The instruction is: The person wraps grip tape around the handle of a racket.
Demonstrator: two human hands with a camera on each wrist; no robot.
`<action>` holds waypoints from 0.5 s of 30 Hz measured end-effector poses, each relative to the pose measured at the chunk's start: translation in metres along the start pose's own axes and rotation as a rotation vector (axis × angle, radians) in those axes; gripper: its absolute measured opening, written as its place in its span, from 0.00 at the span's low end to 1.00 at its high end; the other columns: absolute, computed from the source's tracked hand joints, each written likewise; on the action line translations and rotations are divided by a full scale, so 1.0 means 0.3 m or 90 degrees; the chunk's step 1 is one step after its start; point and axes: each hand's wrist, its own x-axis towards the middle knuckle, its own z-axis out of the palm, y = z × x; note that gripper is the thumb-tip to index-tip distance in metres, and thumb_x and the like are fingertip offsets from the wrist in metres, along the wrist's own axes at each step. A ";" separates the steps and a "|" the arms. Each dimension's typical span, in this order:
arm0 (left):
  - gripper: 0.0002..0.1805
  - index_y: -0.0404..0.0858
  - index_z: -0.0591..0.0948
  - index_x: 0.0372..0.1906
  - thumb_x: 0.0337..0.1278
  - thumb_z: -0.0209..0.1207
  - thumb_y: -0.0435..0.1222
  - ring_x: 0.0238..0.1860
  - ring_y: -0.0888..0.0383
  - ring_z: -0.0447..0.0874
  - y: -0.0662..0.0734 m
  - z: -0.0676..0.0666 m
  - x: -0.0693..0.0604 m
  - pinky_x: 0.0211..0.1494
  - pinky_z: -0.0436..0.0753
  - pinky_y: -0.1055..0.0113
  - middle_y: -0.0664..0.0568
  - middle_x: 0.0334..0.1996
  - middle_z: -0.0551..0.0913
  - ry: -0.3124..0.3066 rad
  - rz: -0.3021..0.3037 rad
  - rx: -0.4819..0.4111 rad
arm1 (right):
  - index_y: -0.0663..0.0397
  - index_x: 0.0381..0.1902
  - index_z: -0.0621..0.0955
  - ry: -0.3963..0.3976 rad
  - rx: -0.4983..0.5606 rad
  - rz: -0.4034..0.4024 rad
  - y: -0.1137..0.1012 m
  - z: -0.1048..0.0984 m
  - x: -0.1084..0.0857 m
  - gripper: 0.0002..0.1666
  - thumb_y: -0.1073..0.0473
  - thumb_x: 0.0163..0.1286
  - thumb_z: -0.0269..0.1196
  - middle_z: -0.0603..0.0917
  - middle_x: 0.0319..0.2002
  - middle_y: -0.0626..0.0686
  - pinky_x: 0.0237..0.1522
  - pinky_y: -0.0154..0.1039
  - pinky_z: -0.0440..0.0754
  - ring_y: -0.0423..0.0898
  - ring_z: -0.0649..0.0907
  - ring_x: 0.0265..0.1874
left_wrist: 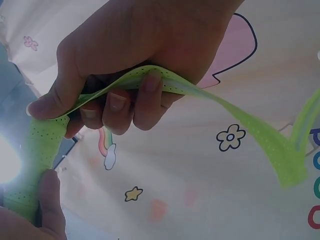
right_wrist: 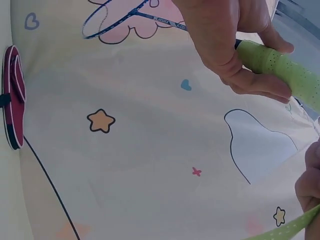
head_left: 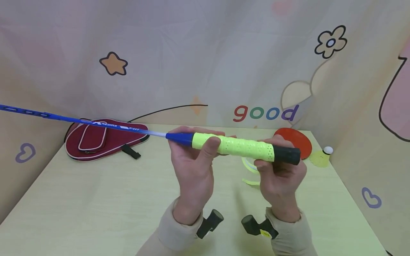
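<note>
A blue badminton racket (head_left: 112,125) is held level above the table, its head cut off at the left edge in the head view. Yellow-green perforated overgrip tape (head_left: 237,146) covers most of the handle, leaving a black butt end (head_left: 286,155) bare. My left hand (head_left: 193,174) holds the handle near the blue cone, thumb across the wrap. Close to the butt, my right hand (head_left: 282,179) pinches the tape against the handle. From its curled fingers the loose tape strip (left_wrist: 250,122) trails away twisted in the left wrist view.
A dark red racket bag (head_left: 115,142) with white piping lies at the back left of the table (head_left: 96,199). Behind my right hand is a red round paddle-like thing (head_left: 301,140), and beside it a yellow shuttlecock (head_left: 320,158). A printed cloth backdrop (head_left: 192,53) rises behind.
</note>
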 end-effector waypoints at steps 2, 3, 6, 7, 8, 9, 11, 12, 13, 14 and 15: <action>0.26 0.39 0.62 0.47 0.55 0.68 0.38 0.35 0.48 0.88 -0.002 0.003 -0.001 0.41 0.87 0.57 0.46 0.37 0.84 -0.007 -0.001 0.004 | 0.82 0.37 0.74 0.019 0.019 0.004 -0.003 0.003 0.004 0.28 0.59 0.58 0.73 0.78 0.25 0.57 0.25 0.27 0.72 0.43 0.73 0.23; 0.26 0.40 0.62 0.48 0.56 0.68 0.37 0.37 0.47 0.88 -0.004 0.005 -0.001 0.44 0.87 0.55 0.46 0.38 0.84 -0.019 0.001 -0.001 | 0.81 0.36 0.74 0.030 0.018 0.010 -0.005 0.003 0.006 0.27 0.59 0.58 0.73 0.77 0.23 0.57 0.24 0.27 0.72 0.43 0.72 0.23; 0.24 0.41 0.61 0.52 0.61 0.63 0.30 0.44 0.43 0.86 -0.015 0.010 -0.001 0.52 0.83 0.49 0.43 0.44 0.84 -0.074 0.016 -0.035 | 0.79 0.31 0.75 0.067 0.016 0.032 -0.008 -0.004 0.009 0.26 0.58 0.58 0.74 0.73 0.21 0.55 0.24 0.28 0.71 0.43 0.71 0.22; 0.24 0.42 0.60 0.53 0.62 0.61 0.28 0.46 0.42 0.85 -0.017 0.011 -0.001 0.54 0.82 0.48 0.43 0.46 0.84 -0.094 0.022 -0.047 | 0.78 0.30 0.75 0.075 0.014 0.038 -0.009 -0.007 0.010 0.26 0.57 0.57 0.74 0.73 0.21 0.55 0.23 0.28 0.70 0.43 0.71 0.21; 0.24 0.42 0.59 0.54 0.63 0.59 0.27 0.47 0.42 0.84 -0.020 0.012 -0.001 0.55 0.81 0.46 0.42 0.47 0.83 -0.112 0.028 -0.056 | 0.78 0.29 0.75 0.077 0.009 0.043 -0.008 -0.010 0.011 0.27 0.56 0.57 0.74 0.72 0.21 0.55 0.23 0.28 0.69 0.43 0.70 0.21; 0.24 0.42 0.59 0.55 0.63 0.58 0.26 0.48 0.41 0.84 -0.022 0.012 -0.001 0.55 0.81 0.45 0.42 0.48 0.83 -0.121 0.032 -0.063 | 0.78 0.29 0.75 0.075 0.004 0.048 -0.008 -0.013 0.012 0.28 0.55 0.57 0.75 0.72 0.21 0.55 0.23 0.28 0.69 0.43 0.70 0.20; 0.23 0.41 0.59 0.55 0.64 0.58 0.26 0.47 0.41 0.85 -0.027 0.008 -0.001 0.54 0.82 0.47 0.42 0.47 0.83 -0.129 0.041 -0.055 | 0.78 0.29 0.74 0.064 -0.007 0.048 -0.006 -0.019 0.014 0.30 0.54 0.55 0.76 0.71 0.21 0.55 0.22 0.28 0.67 0.42 0.69 0.20; 0.22 0.40 0.59 0.54 0.64 0.58 0.27 0.46 0.42 0.85 -0.026 0.007 -0.001 0.53 0.83 0.48 0.43 0.46 0.83 -0.127 0.044 -0.042 | 0.78 0.29 0.74 0.055 -0.015 0.047 -0.006 -0.023 0.015 0.31 0.53 0.54 0.76 0.71 0.21 0.55 0.23 0.28 0.67 0.42 0.69 0.20; 0.22 0.39 0.59 0.53 0.64 0.59 0.29 0.45 0.42 0.86 -0.024 0.007 -0.001 0.52 0.83 0.48 0.44 0.45 0.83 -0.122 0.046 -0.032 | 0.78 0.29 0.74 0.046 -0.024 0.046 -0.006 -0.025 0.016 0.32 0.52 0.54 0.76 0.71 0.21 0.55 0.23 0.28 0.67 0.41 0.69 0.20; 0.22 0.38 0.60 0.53 0.63 0.60 0.30 0.44 0.42 0.86 -0.023 0.006 -0.001 0.51 0.83 0.48 0.44 0.43 0.84 -0.116 0.046 -0.021 | 0.78 0.28 0.73 0.036 -0.029 0.043 -0.006 -0.027 0.016 0.32 0.51 0.54 0.76 0.71 0.20 0.55 0.23 0.28 0.67 0.41 0.69 0.20; 0.22 0.37 0.60 0.52 0.63 0.61 0.31 0.44 0.42 0.86 -0.023 0.006 0.000 0.51 0.84 0.48 0.44 0.43 0.84 -0.110 0.045 -0.011 | 0.77 0.28 0.73 0.029 -0.032 0.042 -0.006 -0.028 0.017 0.32 0.51 0.54 0.75 0.71 0.20 0.55 0.23 0.28 0.67 0.41 0.70 0.20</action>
